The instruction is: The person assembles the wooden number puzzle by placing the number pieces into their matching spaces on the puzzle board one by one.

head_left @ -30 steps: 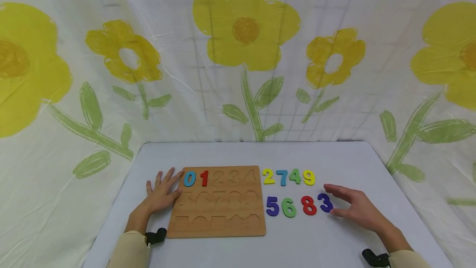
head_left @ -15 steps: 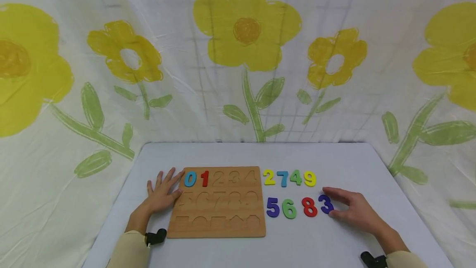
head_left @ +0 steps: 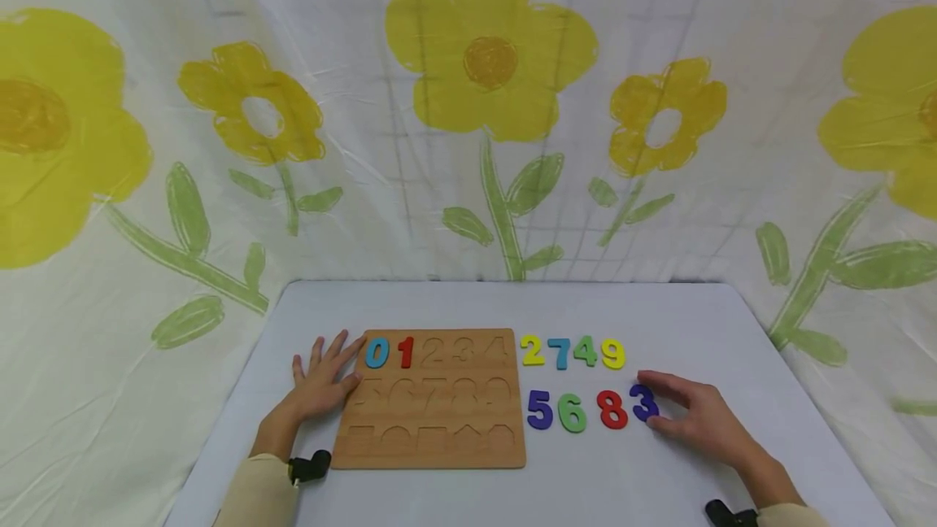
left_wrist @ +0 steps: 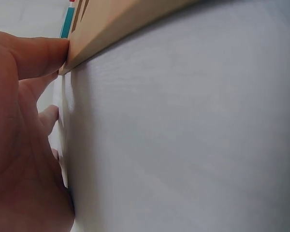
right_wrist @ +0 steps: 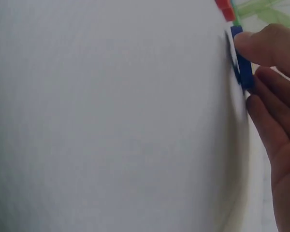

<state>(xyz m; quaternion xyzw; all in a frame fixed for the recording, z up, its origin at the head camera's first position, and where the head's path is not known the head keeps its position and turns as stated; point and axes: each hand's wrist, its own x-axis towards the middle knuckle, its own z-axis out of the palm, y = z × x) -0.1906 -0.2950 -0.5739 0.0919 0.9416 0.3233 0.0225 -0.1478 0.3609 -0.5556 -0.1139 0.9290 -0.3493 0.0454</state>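
A wooden number board (head_left: 432,450) lies on the table, with the blue 0 (head_left: 376,353) and red 1 (head_left: 406,352) in its top row. My left hand (head_left: 320,389) is spread flat at its left side, thumb and index fingertip at the edge; in the left wrist view the thumb (left_wrist: 43,55) touches the board's side. My right hand (head_left: 699,417) pinches the dark blue 3 (head_left: 644,402) between thumb and fingers. Seen from the right wrist, the thumb presses on the 3 (right_wrist: 244,67), which stands slightly off the table with a shadow beside it.
Right of the board, a yellow 2 (head_left: 533,350), blue 7 (head_left: 560,353), green 4 (head_left: 586,351) and yellow 9 (head_left: 612,354) form a row. Below them lie a purple 5 (head_left: 540,410), green 6 (head_left: 572,413) and red 8 (head_left: 612,410). A flowered curtain (head_left: 351,226) hangs behind.
My right hand has moved slightly left, and its thumb and fingers have come together on the 3. The left hand stays at the board.
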